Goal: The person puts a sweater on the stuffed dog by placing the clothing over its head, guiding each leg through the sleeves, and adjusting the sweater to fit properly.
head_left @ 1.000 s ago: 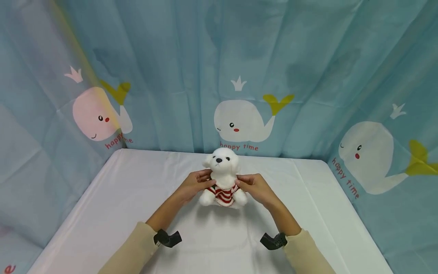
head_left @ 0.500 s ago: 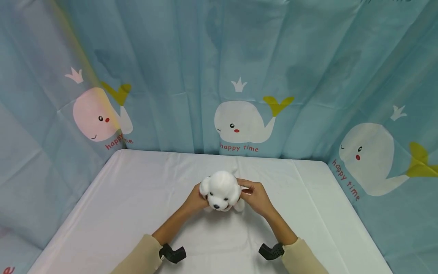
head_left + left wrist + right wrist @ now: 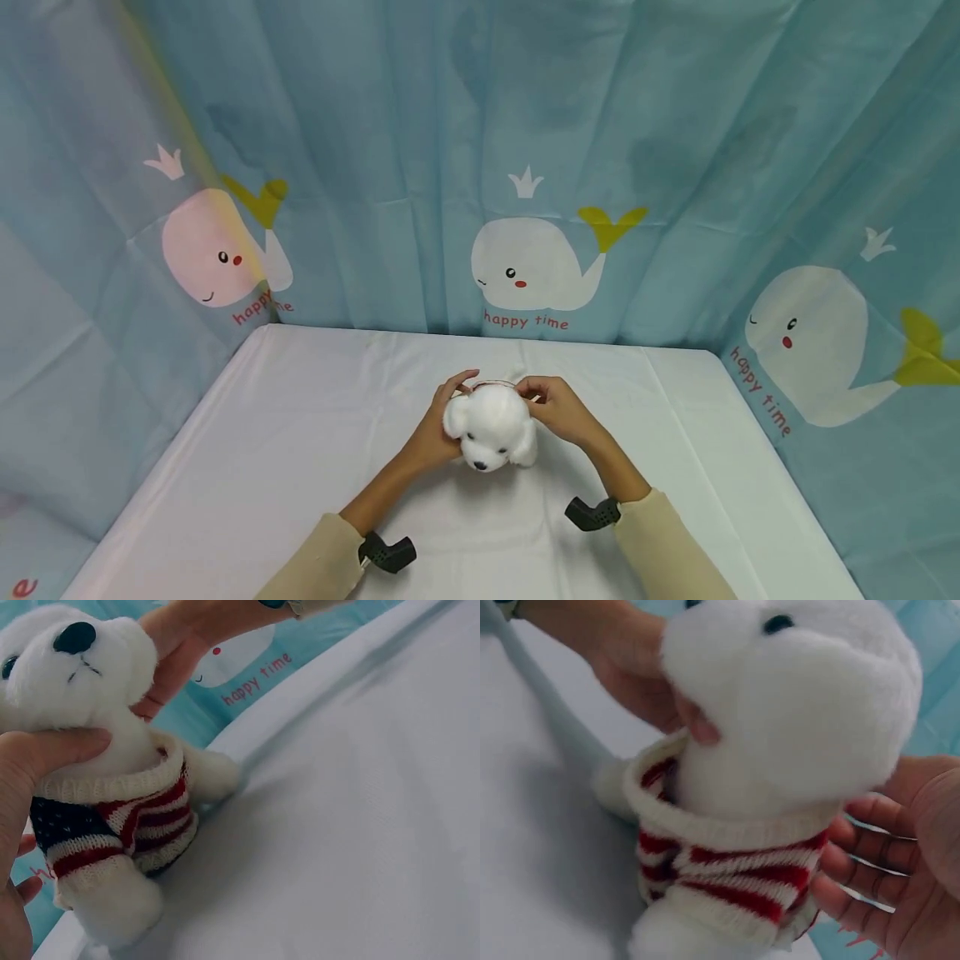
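A white plush dog leans forward on the table, its head toward me. It wears a knitted sweater with red and white stripes and a navy patch, whose collar sits loosely round the neck. My left hand holds the dog at the neck, the thumb under its chin and the index finger reaching up behind the head. On the other side my right hand has its fingertips at the back of the sweater collar. In the right wrist view, several fingers of it lie along the sweater's back edge.
A white cloth covers the table. Blue curtains printed with whales hang behind it and along both sides. Black devices are strapped to both wrists.
The dog has tipped from sitting up, face raised, to leaning forward with its face down. My left hand has shifted round its neck; my right fingers have moved behind the head to the collar.
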Demonstrator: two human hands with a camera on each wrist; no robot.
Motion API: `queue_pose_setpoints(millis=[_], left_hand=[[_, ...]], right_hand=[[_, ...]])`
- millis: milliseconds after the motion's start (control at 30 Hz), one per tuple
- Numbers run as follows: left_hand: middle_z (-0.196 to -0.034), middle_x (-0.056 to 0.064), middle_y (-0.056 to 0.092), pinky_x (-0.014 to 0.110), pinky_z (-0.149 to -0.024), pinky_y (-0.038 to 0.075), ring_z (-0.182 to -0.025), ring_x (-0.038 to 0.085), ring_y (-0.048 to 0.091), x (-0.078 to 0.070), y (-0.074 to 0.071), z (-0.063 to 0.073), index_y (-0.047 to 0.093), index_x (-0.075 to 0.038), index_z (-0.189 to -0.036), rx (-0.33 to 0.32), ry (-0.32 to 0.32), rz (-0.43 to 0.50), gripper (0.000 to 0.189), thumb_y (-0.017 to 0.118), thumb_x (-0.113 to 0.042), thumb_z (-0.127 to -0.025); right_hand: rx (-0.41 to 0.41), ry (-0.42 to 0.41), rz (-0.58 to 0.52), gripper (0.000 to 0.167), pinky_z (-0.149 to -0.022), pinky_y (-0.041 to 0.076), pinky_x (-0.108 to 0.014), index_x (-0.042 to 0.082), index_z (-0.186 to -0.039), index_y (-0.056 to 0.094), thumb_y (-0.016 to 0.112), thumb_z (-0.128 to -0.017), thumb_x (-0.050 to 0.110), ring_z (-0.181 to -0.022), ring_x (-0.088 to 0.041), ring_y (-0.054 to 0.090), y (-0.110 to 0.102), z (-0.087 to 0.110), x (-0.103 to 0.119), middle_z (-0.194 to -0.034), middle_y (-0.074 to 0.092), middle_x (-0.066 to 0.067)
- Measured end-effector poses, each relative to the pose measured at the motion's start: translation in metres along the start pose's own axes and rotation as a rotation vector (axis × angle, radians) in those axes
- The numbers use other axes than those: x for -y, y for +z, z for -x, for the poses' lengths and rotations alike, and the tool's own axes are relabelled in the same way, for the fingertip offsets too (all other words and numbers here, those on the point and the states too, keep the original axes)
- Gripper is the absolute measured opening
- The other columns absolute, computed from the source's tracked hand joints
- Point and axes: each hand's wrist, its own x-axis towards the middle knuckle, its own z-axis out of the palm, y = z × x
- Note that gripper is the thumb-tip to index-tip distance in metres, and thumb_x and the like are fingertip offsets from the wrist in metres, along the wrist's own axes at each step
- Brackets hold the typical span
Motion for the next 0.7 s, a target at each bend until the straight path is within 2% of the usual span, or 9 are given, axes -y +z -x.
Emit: queue_pose_setpoints(millis=[100, 200, 367, 533, 600, 700], left_hand=[[-0.13, 0.022, 0.046, 0.048, -0.1, 0.042, -0.121, 0.034, 0.044, -0.004, -0.001, 0.0, 0.033, 0.0, -0.154, 0.012, -0.012, -0.02, 0.099, 0.087, 0.003, -0.07], [-0.134, 0.026, 0.043, 0.048, -0.099, 0.043, -0.123, 0.035, 0.044, -0.005, -0.001, 0.0, 0.032, 0.001, -0.154, 0.023, -0.006, -0.027, 0.1, 0.087, 0.001, -0.071], [-0.136, 0.027, 0.04, 0.047, -0.098, 0.044, -0.123, 0.035, 0.043, -0.003, 0.0, 0.0, 0.03, 0.001, -0.155, 0.008, 0.013, -0.02, 0.101, 0.087, -0.001, -0.071], [-0.148, 0.02, 0.036, 0.054, -0.099, 0.036, -0.129, 0.04, 0.036, 0.02, 0.004, 0.0, 0.03, -0.001, -0.155, -0.027, 0.096, -0.068, 0.107, 0.089, -0.005, -0.067], [-0.154, 0.017, 0.035, 0.059, -0.101, 0.031, -0.134, 0.039, 0.033, 0.03, 0.006, 0.0, 0.039, -0.003, -0.151, -0.024, 0.144, -0.122, 0.1, 0.091, -0.011, -0.066], [-0.157, 0.011, 0.035, 0.06, -0.104, 0.027, -0.14, 0.032, 0.031, 0.036, 0.006, 0.002, 0.053, -0.007, -0.144, -0.013, 0.188, -0.185, 0.087, 0.091, -0.021, -0.067]], right_hand=[[0.018, -0.015, 0.086, 0.016, -0.075, 0.055, -0.031, 0.008, -0.108, 0.076, 0.07, -0.093, 0.005, -0.09, -0.015, 0.065, -0.001, -0.005, 0.006, -0.099, 0.072, -0.001], [0.023, -0.049, 0.152, 0.017, -0.074, 0.056, -0.031, 0.006, -0.106, 0.076, 0.07, -0.091, 0.002, -0.088, -0.015, 0.066, -0.001, -0.008, 0.013, -0.099, 0.073, -0.002], [0.011, -0.069, 0.138, 0.008, -0.072, 0.056, -0.03, 0.005, -0.098, 0.075, 0.069, -0.093, 0.002, -0.081, -0.014, 0.066, 0.003, -0.014, 0.023, -0.093, 0.072, -0.003], [-0.064, -0.01, 0.09, 0.009, -0.067, 0.053, -0.031, 0.005, -0.09, 0.073, 0.066, -0.096, 0.001, -0.071, -0.014, 0.063, 0.008, -0.023, 0.027, -0.084, 0.07, -0.003], [-0.103, 0.024, 0.073, 0.01, -0.065, 0.051, -0.031, 0.004, -0.088, 0.072, 0.066, -0.096, 0.0, -0.067, -0.015, 0.061, 0.009, -0.027, 0.029, -0.079, 0.068, -0.004], [-0.149, 0.063, 0.045, 0.011, -0.062, 0.049, -0.031, 0.003, -0.087, 0.071, 0.066, -0.096, 0.001, -0.065, -0.016, 0.058, 0.009, -0.035, 0.029, -0.076, 0.066, -0.005]])
